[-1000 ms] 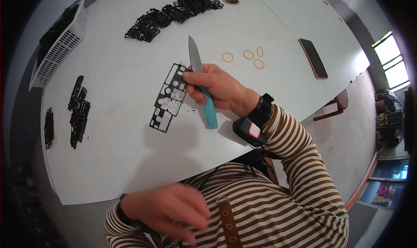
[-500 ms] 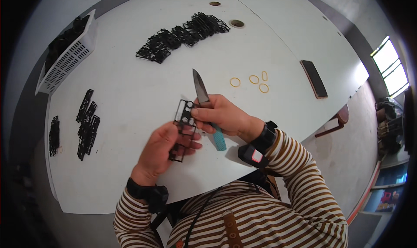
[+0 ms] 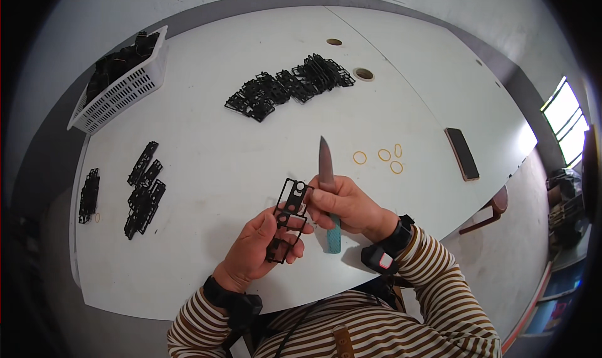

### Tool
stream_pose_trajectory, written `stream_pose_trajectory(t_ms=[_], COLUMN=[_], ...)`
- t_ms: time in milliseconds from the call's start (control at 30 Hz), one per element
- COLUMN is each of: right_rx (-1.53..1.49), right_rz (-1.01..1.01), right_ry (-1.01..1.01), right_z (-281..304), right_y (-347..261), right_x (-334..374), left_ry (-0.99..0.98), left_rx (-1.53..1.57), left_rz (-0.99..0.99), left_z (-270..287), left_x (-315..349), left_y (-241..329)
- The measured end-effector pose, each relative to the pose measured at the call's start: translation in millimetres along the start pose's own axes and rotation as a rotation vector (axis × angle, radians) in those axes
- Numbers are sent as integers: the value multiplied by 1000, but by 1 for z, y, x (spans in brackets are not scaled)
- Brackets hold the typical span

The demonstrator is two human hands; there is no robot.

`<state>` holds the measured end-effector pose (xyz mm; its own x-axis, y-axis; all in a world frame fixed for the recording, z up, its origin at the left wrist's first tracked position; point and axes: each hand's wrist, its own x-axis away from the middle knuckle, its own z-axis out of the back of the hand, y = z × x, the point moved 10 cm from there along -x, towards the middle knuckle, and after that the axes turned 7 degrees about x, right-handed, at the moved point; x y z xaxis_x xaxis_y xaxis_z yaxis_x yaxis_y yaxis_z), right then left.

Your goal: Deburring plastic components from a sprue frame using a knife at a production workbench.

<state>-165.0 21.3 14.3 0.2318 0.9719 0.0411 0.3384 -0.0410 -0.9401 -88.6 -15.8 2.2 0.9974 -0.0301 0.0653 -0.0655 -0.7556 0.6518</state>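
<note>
My left hand [image 3: 252, 248] is closed around the lower part of a black plastic frame [image 3: 289, 219], thin-barred with rectangular openings and a round hole near its top. In my right hand [image 3: 346, 201] is a knife [image 3: 325, 163], its pointed blade upward and its teal handle [image 3: 334, 236] showing below my fingers. My right thumb and fingers lie at the frame's upper right edge; whether they pinch it I cannot tell. Beyond my hands a long row of similar black frames [image 3: 290, 85] lies overlapped on the white table [image 3: 207, 170].
More black frames [image 3: 145, 192] and a smaller stack [image 3: 89, 196] lie at the left. A white slotted basket [image 3: 122, 98] of black parts stands far left. Several yellow rubber bands [image 3: 359, 158] lie right of the knife, with a phone [image 3: 462, 154] farther right. Two round holes [image 3: 364, 74] pierce the tabletop.
The whole view has shifted, so the table things sit lower and more to the right. Both hands keep their holds on the frame and the knife; the knife's blade now points more straight up.
</note>
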Motion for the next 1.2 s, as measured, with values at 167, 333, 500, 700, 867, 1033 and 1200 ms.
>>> stream_pose_trajectory(t_ms=[167,333,500,700,867,1033,1200], right_rx=[-126,-122,-110,-152,-156,-148,-150], right_rz=[-15,-45,-103,-81,-36,-19,-26], right_ry=[79,62,124,69,65,35,38], right_z=[12,10,16,11,9,8,9], right_y=[4,9,17,16,6,9,13], right_x=[-2,-3,-4,-5,-3,-3,-4], left_ry=[103,101,145,178,200,212,186], left_rx=[11,38,59,-24,-102,-254,-346], left_rz=[-69,-91,-79,-98,-116,-144,-162], left_z=[8,10,16,19,21,16,14], left_x=[4,7,6,9,8,9,9], left_y=[12,18,15,15,16,19,19])
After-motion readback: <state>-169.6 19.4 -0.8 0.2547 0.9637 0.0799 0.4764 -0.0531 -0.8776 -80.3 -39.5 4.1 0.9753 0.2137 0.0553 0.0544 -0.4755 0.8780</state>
